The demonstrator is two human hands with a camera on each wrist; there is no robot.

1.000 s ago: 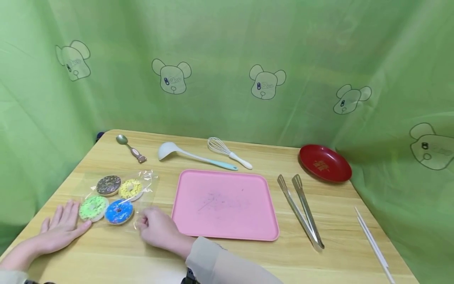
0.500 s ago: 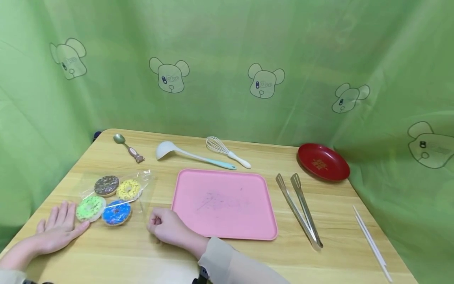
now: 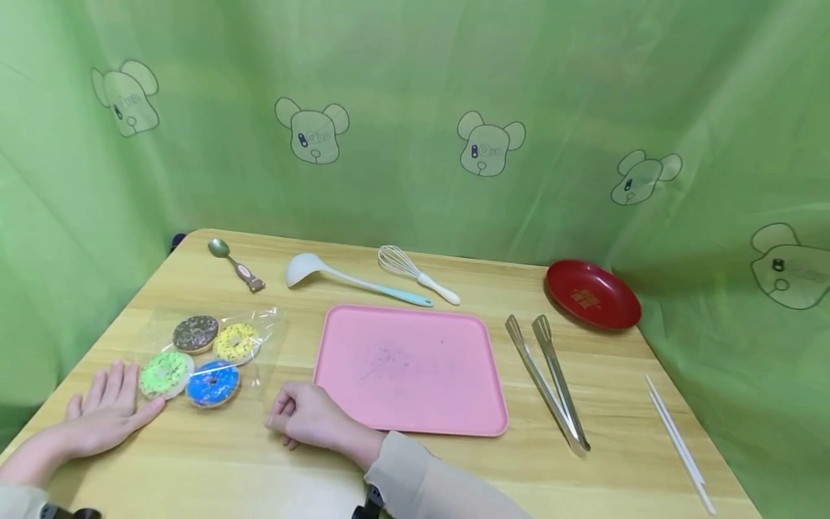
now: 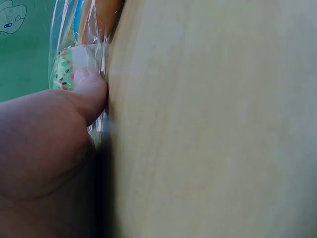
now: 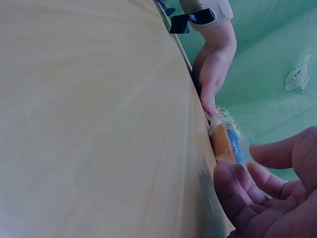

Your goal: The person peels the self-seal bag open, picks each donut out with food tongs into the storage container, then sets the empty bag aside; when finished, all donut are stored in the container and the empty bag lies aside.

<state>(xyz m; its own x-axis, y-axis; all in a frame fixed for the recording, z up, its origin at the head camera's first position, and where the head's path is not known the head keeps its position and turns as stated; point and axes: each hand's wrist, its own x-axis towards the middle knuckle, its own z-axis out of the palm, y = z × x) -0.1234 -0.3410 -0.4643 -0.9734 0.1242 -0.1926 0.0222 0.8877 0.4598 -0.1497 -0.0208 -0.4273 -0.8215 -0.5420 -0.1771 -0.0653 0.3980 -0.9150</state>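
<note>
A clear plastic bag (image 3: 272,328) lies on the left of the table, holding toy donuts: a brown one (image 3: 196,334), a yellow one (image 3: 236,342), a green one (image 3: 166,375) and a blue one (image 3: 212,383). My left hand (image 3: 104,414) rests flat at the bag's left side, fingers straight, its thumb against the green donut's edge; the left wrist view shows this thumb (image 4: 89,89) on the bag. My right hand (image 3: 311,416) is between the bag and a pink tray (image 3: 415,427), fingers loosely curled. In the right wrist view, a gap separates its thumb (image 5: 272,153) from the fingers, with nothing between them.
Along the back lie a spoon (image 3: 243,274), a ladle (image 3: 303,268) and a whisk (image 3: 424,281). Metal tongs (image 3: 551,389) are right of the tray, with a red plate (image 3: 616,299) behind. White chopsticks (image 3: 677,440) lie near the right edge. A green curtain (image 3: 415,58) surrounds the table.
My right hand has drawn back to the right from the bag's edge, and its fingers have loosened a little. The left hand stays beside the green donut.
</note>
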